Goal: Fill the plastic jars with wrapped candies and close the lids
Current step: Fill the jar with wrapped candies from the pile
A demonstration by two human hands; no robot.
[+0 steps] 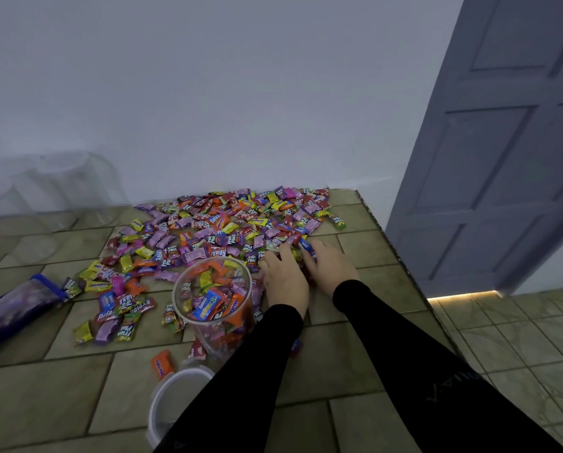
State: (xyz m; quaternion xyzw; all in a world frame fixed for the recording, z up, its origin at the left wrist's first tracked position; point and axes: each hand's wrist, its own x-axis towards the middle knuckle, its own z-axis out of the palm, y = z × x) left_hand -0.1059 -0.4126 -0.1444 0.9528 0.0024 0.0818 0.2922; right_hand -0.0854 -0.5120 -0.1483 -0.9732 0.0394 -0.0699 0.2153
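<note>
Scooping is the step in hand: both hands, left and right, cup together round a clump of candies at the pile's lower right edge, fingers curled onto the wrappers. Just left of them at frame centre stands the open jar, perhaps two-thirds full. Its lid lies below. Next, the clump must be lifted over the rim without spilling.

Grey panelled door, pale wall, tiled floor, purple bag
</note>
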